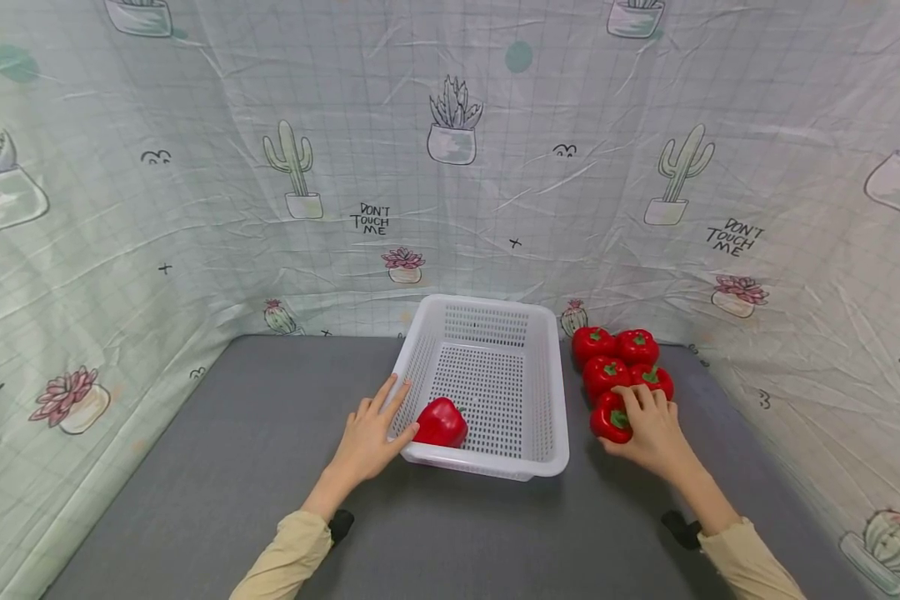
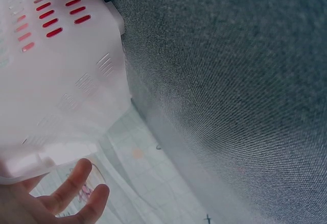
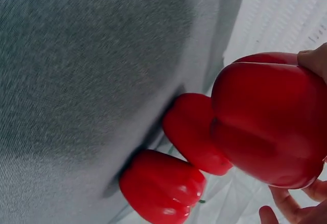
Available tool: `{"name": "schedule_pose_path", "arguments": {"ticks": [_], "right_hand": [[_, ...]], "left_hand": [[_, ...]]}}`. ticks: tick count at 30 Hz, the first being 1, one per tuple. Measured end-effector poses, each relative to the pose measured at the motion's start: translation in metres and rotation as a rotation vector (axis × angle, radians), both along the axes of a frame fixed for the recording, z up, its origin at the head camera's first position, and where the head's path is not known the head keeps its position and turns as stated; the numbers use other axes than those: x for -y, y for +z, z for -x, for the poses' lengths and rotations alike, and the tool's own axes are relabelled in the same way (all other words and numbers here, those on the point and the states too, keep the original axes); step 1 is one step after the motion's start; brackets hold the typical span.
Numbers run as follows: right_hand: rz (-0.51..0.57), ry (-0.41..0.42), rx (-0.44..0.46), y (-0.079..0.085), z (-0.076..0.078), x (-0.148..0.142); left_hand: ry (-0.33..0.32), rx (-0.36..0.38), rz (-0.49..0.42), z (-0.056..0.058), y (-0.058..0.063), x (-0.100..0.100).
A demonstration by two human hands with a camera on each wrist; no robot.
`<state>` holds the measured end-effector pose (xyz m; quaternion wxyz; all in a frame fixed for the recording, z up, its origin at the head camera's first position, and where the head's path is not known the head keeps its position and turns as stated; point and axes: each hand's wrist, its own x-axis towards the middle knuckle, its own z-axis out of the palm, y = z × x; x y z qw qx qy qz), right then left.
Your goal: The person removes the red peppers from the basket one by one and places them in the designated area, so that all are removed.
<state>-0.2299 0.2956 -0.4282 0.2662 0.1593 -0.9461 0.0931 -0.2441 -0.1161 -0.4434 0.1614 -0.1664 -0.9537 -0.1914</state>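
A white plastic basket (image 1: 487,464) with slotted sides stands mid-table, and one red bell pepper (image 1: 441,423) lies in its near left corner. My left hand (image 1: 371,433) rests on the basket's left rim, fingers spread and fairly straight. To the right of the basket, my right hand (image 1: 651,429) grips a red bell pepper (image 1: 610,418) between thumb and fingers. In the right wrist view that gripped pepper (image 3: 271,122) fills the right side, above the table surface. Several more red bell peppers (image 1: 606,377) with green stems sit clustered just beyond it.
A dark grey cloth-covered table (image 1: 270,433) lies beneath everything. Behind and at both sides hangs a pale curtain (image 1: 450,217) printed with cacti and potted plants. Dark straps with small black devices (image 1: 681,530) sit on both wrists.
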Motion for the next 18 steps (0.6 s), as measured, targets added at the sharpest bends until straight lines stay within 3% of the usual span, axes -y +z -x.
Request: {"name": "schedule_pose_path", "arguments": {"ticks": [9, 18], "right_hand": [[-0.035, 0.096, 0.058, -0.002, 0.008, -0.008], [-0.127, 0.103, 0.101, -0.007, 0.013, -0.014]], "left_hand": [[-0.004, -0.016, -0.005, 0.0, 0.0, 0.0], [-0.002, 0.01, -0.014, -0.001, 0.002, -0.001]]}}
